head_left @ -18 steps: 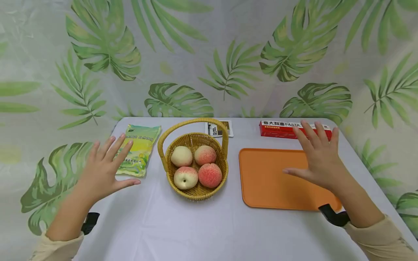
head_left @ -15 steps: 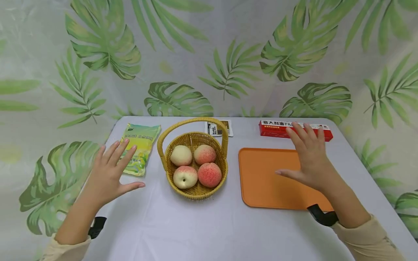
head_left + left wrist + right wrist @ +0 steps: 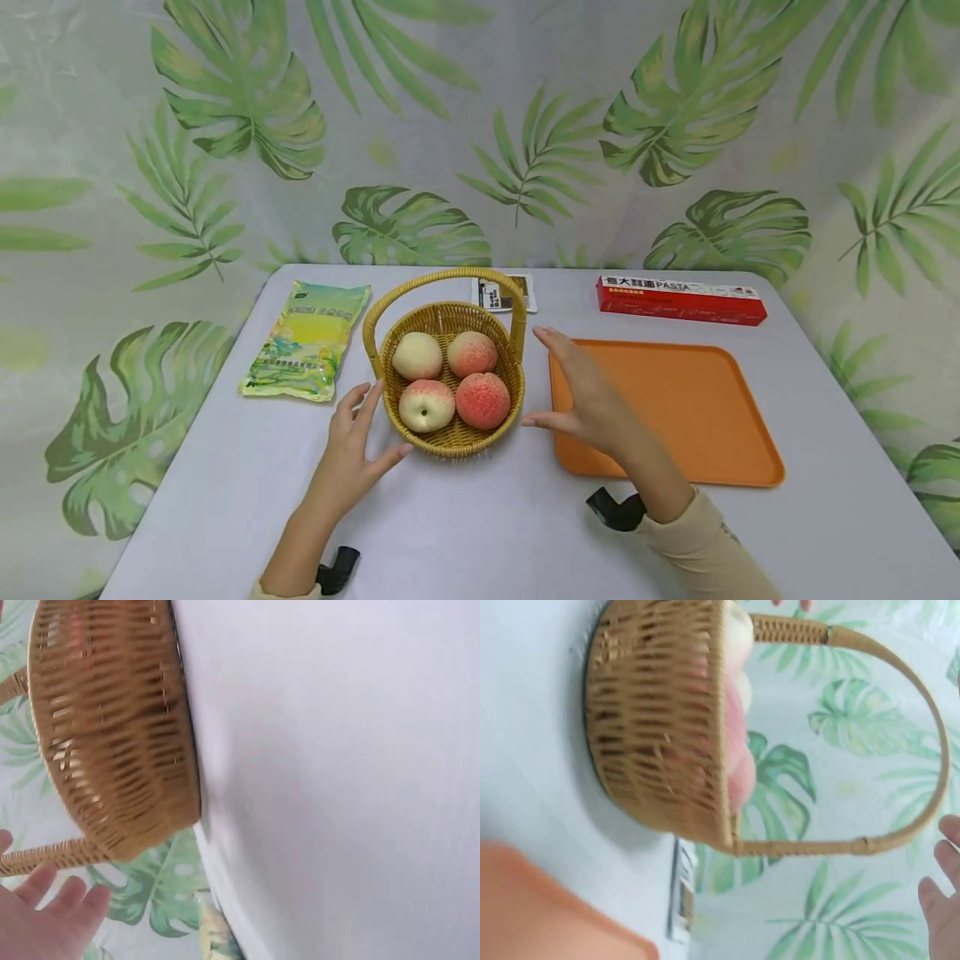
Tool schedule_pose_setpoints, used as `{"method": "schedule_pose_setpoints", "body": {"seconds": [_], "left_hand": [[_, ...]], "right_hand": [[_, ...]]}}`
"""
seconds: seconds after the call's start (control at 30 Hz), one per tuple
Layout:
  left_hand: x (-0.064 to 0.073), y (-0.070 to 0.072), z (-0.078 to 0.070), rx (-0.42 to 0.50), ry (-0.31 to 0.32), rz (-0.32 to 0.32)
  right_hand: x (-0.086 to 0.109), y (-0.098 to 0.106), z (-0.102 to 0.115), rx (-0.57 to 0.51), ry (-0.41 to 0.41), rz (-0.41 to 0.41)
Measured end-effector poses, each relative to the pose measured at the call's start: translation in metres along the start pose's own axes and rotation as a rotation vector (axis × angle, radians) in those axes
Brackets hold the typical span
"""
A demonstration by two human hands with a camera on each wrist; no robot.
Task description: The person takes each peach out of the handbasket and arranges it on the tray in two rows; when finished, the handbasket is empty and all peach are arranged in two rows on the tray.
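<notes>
A yellow wicker basket with an arched handle stands mid-table, holding several peaches, some pale, some pink-red. My left hand is at its lower left, fingers loosely bent and thumb spread, the fingertips right by the rim. On the other side, my right hand faces the basket with thumb and fingers wide apart, holding nothing. In the left wrist view, the fingers appear below the woven wall. The right wrist view shows the right hand beside the handle.
An orange tray lies right of the basket, partly under my right forearm. Behind it sits a red pasta box. A green-yellow bag lies at the left, and a small packet behind the basket.
Both hands have moved inward, the left rightward and down from over the bag, the right leftward from over the tray. They now flank the basket, which has stayed in place.
</notes>
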State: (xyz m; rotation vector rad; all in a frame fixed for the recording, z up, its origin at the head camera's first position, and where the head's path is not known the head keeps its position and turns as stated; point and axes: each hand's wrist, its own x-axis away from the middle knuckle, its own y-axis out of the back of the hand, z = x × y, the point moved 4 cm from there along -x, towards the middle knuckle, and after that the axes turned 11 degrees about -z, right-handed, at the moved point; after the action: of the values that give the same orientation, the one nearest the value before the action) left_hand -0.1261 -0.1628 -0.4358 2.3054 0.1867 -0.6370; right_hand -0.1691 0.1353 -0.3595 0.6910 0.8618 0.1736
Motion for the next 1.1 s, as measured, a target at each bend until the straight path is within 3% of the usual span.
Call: {"method": "schedule_pose_setpoints", "body": {"seconds": [0.13, 0.33, 0.73, 1.1], "left_hand": [[0.005, -0.014, 0.002, 0.093, 0.142, 0.029], [0.005, -0.025, 0.007, 0.208, 0.248, -0.003], [0.008, -0.035, 0.015, 0.319, 0.334, -0.024], [0.010, -0.038, 0.016, 0.393, 0.386, -0.015]], "right_hand": [[0.000, -0.021, -0.001, -0.096, -0.045, 0.019], [0.004, -0.047, -0.012, -0.130, -0.082, 0.038], [0.011, -0.069, -0.025, -0.172, -0.210, 0.074], [0.015, -0.080, -0.032, -0.149, -0.213, 0.086]]}}
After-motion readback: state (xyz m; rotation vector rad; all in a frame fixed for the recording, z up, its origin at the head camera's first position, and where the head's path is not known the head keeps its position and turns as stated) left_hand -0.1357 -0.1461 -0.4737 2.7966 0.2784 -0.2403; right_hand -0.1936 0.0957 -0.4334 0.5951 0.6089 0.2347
